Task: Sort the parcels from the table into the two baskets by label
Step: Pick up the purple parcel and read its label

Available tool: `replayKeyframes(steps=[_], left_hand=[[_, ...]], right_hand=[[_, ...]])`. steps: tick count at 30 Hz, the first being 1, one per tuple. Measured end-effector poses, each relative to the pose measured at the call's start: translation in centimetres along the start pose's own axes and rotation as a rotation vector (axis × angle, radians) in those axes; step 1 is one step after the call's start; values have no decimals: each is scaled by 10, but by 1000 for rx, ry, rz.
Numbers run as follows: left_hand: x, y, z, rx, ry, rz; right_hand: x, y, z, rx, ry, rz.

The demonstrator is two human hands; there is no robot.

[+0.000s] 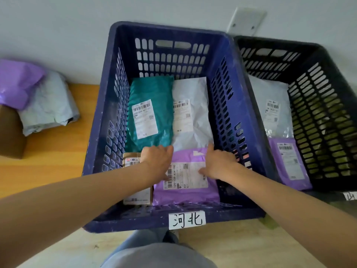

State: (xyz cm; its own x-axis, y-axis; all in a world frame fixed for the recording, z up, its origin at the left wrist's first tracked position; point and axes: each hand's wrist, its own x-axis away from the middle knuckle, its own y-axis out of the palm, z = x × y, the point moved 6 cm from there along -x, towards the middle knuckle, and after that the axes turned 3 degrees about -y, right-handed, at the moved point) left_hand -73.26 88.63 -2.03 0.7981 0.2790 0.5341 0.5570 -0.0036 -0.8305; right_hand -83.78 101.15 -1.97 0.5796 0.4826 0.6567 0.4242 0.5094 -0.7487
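Both my hands reach down into the blue basket [108,117], which carries a handwritten tag on its front rim. My left hand [157,161] and my right hand [218,163] rest on the two side edges of a purple parcel [185,196] lying label-up at the basket's near end, fingers laid on it. Behind it lie a teal parcel [150,89] and a white parcel [193,89]. A brown box [135,196] sits left of the purple parcel, partly under my left wrist. The black basket [328,78] to the right holds a white parcel [270,93] and a purple one [289,171].
On the wooden table [54,147] to the left wait a purple parcel [17,82], a white parcel [48,107] and part of a cardboard box [9,132]. A wall and a white wall plate [247,20] stand behind the baskets. My knee shows below.
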Motion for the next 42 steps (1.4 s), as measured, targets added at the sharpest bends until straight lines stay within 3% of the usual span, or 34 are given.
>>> replayKeyframes(steps=[3, 5, 7, 17, 23, 31, 37, 42], left_hand=[[3, -2, 11, -96, 222, 81], [7, 8, 16, -130, 347, -15], [9, 17, 20, -168, 406, -94], [6, 37, 34, -293, 525, -265], [7, 48, 32, -304, 571, -462], [4, 52, 43, -563, 566, -500], [6, 42, 50, -523, 514, -521], [6, 46, 41, -488, 571, -487]], right_hand=[[11, -21, -17, 97, -292, 186], [17, -13, -27, 147, -495, 81], [16, 3, -31, 213, -559, -47], [1, 35, -36, 275, -551, -262], [-7, 51, -32, 285, -542, -302], [-16, 64, -31, 315, -518, -302], [-20, 64, -28, 279, -518, -333], [-21, 48, -30, 144, -536, -273]])
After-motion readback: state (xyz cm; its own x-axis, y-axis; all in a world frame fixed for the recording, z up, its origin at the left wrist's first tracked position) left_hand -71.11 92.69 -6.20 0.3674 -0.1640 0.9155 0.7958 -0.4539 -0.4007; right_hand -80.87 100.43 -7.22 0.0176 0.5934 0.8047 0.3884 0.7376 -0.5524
